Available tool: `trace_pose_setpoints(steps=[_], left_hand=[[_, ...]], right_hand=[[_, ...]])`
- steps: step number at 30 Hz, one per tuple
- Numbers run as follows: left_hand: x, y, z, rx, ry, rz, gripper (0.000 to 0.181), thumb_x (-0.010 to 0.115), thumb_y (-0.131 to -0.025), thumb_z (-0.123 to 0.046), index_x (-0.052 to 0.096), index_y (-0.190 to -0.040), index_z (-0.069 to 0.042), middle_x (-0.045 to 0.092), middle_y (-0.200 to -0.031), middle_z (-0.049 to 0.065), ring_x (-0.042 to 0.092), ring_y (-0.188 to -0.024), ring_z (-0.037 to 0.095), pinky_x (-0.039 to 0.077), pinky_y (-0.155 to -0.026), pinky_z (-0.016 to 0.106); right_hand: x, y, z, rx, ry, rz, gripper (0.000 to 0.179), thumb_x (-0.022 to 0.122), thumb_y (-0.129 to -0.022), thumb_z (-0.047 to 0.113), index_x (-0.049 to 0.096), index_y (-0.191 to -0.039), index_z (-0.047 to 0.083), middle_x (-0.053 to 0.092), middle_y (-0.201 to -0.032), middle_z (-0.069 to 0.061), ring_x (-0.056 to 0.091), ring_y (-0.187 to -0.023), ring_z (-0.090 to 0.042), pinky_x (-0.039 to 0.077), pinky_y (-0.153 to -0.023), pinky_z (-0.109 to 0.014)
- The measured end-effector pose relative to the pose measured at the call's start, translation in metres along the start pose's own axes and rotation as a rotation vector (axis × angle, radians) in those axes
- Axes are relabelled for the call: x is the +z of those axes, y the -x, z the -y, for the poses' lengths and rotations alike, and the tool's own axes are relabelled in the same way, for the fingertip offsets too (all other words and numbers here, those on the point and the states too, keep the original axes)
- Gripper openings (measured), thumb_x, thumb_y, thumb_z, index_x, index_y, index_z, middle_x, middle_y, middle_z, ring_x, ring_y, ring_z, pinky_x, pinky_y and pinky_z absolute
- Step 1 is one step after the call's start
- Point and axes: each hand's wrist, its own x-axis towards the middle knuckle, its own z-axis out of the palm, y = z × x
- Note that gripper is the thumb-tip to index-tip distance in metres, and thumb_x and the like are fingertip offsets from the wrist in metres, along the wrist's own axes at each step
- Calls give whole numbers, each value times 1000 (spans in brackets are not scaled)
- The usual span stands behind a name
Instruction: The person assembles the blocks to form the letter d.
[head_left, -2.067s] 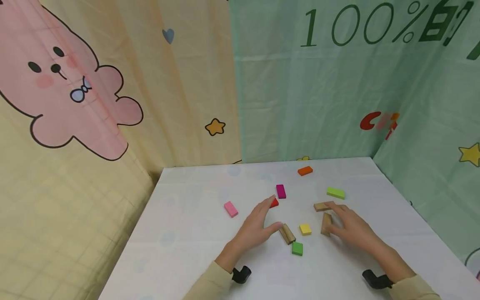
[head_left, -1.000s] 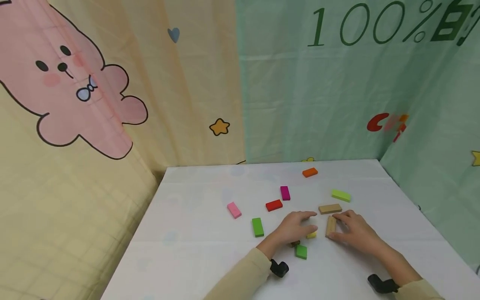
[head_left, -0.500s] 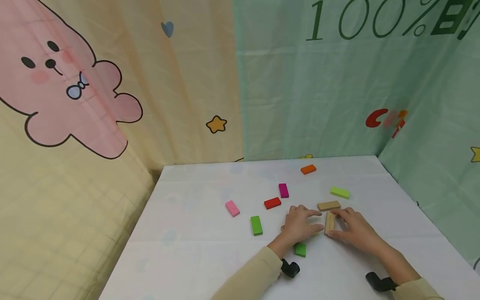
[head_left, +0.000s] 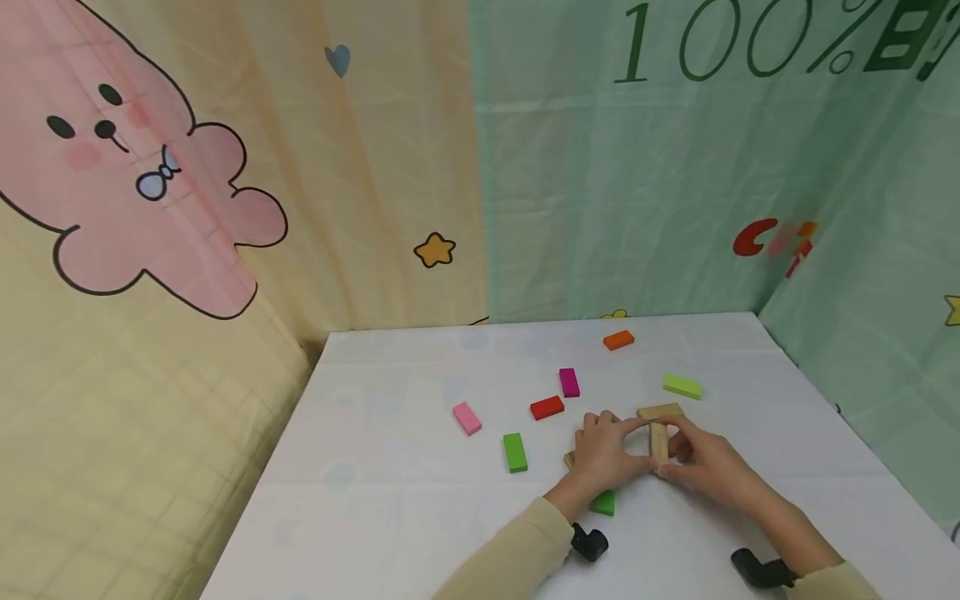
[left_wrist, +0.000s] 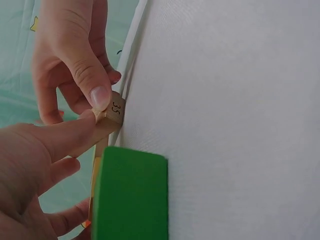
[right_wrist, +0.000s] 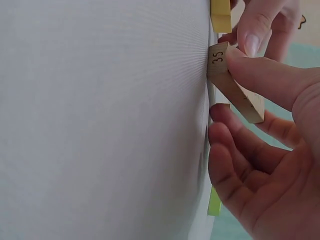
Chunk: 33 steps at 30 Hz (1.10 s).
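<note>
Three wooden blocks lie in and about the hands: the held block (head_left: 659, 446) (its end reads 35), the far block (head_left: 660, 412) just beyond it, and a third wooden block (head_left: 569, 459) mostly hidden behind the left hand (head_left: 600, 450). The right hand (head_left: 705, 458) pinches the held block between thumb and fingers; the left thumb touches it too, though I cannot tell whether that hand grips.

Around them on the white table (head_left: 375, 500): two green blocks (head_left: 515, 452), plus one each of pink (head_left: 467, 418), red (head_left: 547, 407), magenta (head_left: 569, 382), orange (head_left: 618, 340), lime (head_left: 682, 386) and yellow (right_wrist: 220, 17). The left hand blocks the head view of the yellow one.
</note>
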Motion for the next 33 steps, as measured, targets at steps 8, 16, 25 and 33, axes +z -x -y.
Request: trace_pose_setpoints(steps=[8,16,25,33], left_hand=[[-2,2,-4,-24,9,-5,61,80,-78,-58,61,-135,-47,52,-103,-12,38,-98,8,37,-79,28],[-3,3,-6,-15,10,-20,61,83,-78,-54,62,-134,-46,54,-102,-12,40,-96,7,36,-77,26],[-4,5,-5,-4,-4,-14,61,83,-79,-52,61,-135,-43,56,-102,-11,42,-96,7,39,-76,26],[-6,4,1,18,26,-18,61,83,-80,-49,61,-136,-40,56,-104,-11,43,-95,6,40,-75,22]], right_hand=[[0,-2,1,49,-115,55,69,84,-82,17,45,-139,14,63,-85,3,61,-75,-9,52,-67,-26],[1,-2,-2,36,-146,38,67,83,-82,11,48,-139,12,66,-85,3,64,-76,-9,54,-68,-27],[5,-4,-3,81,-209,52,68,80,-83,0,48,-142,13,67,-86,0,66,-77,-14,54,-68,-27],[4,-9,-1,65,-297,75,66,79,-85,4,48,-143,9,68,-89,-3,67,-80,-17,54,-69,-28]])
